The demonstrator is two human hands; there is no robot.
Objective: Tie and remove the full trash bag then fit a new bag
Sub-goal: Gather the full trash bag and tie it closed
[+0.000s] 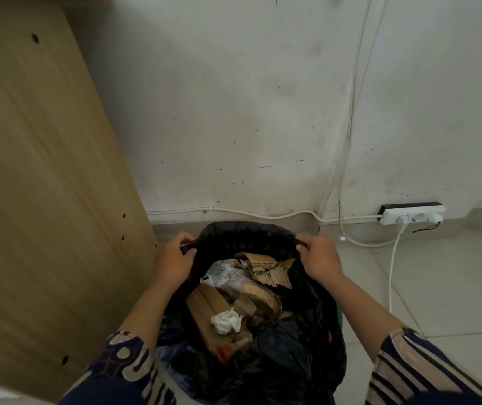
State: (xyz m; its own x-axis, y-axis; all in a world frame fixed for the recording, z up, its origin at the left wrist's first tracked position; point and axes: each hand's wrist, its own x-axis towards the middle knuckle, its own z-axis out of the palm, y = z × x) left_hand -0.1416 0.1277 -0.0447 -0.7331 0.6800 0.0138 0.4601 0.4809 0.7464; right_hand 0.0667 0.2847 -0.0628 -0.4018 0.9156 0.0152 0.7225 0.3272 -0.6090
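Black trash bag [278,361] stands upright, mouth upward (cardboard inside), left hand [172,263] and right hand [320,261] each pinching its rim

A wooden panel [38,182] stands at the left against the scuffed white wall [234,112]. A white power strip [412,214] lies on the tiled floor [453,287], its cable [234,211] running along the wall's foot.

place: home or office corner | cues: scuffed wall [234,112], wooden panel [43,171], power strip [412,214]
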